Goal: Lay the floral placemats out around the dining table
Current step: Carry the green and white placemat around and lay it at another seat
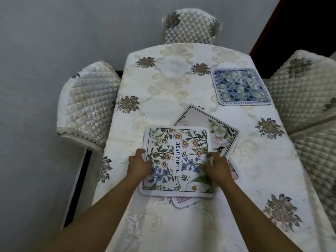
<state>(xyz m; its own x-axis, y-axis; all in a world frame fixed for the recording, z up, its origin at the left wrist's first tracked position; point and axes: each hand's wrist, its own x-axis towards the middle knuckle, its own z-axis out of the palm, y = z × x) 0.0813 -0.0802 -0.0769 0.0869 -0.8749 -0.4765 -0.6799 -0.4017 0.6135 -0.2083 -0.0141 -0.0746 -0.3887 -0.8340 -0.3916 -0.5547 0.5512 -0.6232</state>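
Note:
A square placemat with daisies, blue flowers and the word BEAUTIFUL (179,148) lies on top of a small stack near the table's front middle. My left hand (139,165) grips its left edge and my right hand (217,167) grips its right edge. Beneath it sits a turned placemat with white flowers (221,130), and a pink-cornered mat (234,172) peeks out lower down. A blue floral placemat (240,86) lies flat alone at the table's far right edge.
The table wears a cream embroidered cloth (163,84). Quilted chairs stand at the left (87,104), the far end (190,26) and the right (305,99). A grey wall runs along the left.

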